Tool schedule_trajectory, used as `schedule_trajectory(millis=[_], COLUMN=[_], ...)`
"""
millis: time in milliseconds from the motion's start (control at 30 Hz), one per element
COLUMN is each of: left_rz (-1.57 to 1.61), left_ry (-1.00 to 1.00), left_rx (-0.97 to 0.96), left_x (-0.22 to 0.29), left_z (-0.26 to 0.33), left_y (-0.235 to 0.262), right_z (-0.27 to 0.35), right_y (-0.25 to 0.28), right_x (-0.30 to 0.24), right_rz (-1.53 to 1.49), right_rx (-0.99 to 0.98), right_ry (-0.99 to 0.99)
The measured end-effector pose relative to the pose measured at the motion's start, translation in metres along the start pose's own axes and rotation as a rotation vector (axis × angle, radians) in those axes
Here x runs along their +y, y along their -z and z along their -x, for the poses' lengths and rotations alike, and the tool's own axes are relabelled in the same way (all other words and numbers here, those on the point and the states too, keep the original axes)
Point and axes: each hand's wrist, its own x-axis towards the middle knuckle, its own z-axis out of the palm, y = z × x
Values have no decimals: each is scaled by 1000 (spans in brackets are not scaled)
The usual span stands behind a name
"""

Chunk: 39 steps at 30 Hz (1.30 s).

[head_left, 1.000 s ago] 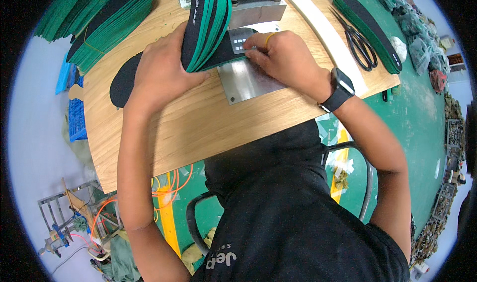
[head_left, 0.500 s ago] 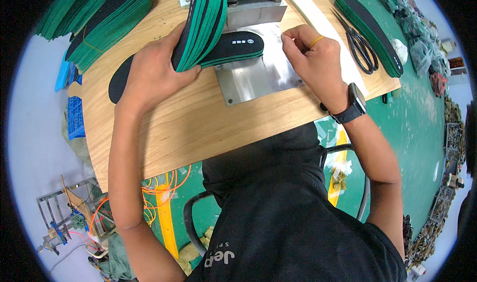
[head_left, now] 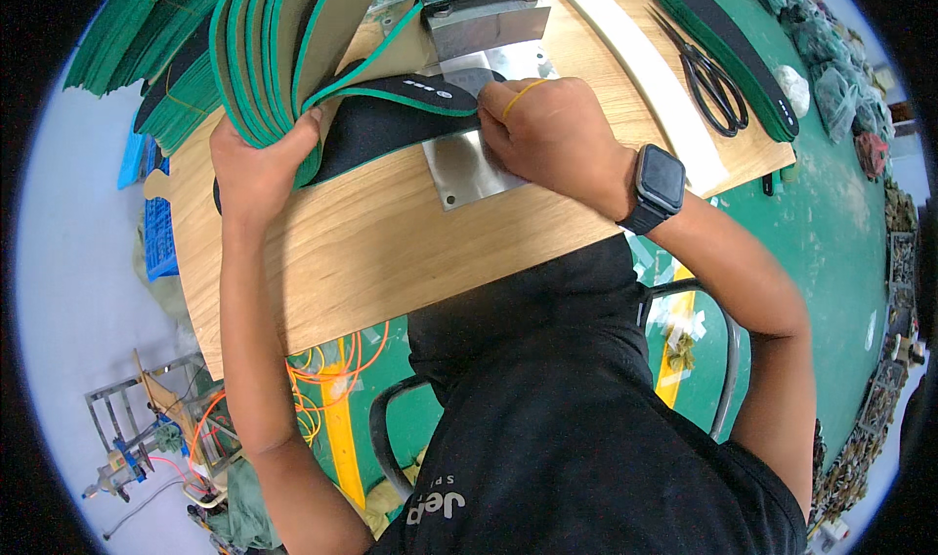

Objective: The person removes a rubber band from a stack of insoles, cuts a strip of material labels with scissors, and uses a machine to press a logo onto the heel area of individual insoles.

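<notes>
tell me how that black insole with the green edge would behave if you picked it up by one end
Probably floppy: the black insole already curves up from the metal plate toward the fanned stack in the left hand. Likely light, since that hand carries a whole stack. The right hand pins its end flat, which suggests it would spring or curl if let go.

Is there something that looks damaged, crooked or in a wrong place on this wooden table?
Nothing stands out. The left hand holds a fanned stack of green-edged black insoles, the right hand presses one insole on the metal plate, and the black scissors lie flat.
</notes>
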Motion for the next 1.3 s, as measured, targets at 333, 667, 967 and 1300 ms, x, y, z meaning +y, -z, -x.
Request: schedule_trajectory(millis=[333,667,967,1300], left_rz=[135,103,64,49], left_ry=[16,-13,25,37], left_rx=[144,85,74,98], left_x=[-8,-7,-4,-9], left_z=[-10,-10,-10,-12], left_y=[5,4,1,4], right_z=[-1,-2,-3,37], right_y=[-1,-2,8,39], right_x=[-6,-8,-9,-5], right_rz=[-33,43,-32,-344], right_rx=[-96,-149,-192,-2], right_ry=[-66,-58,-141,-46])
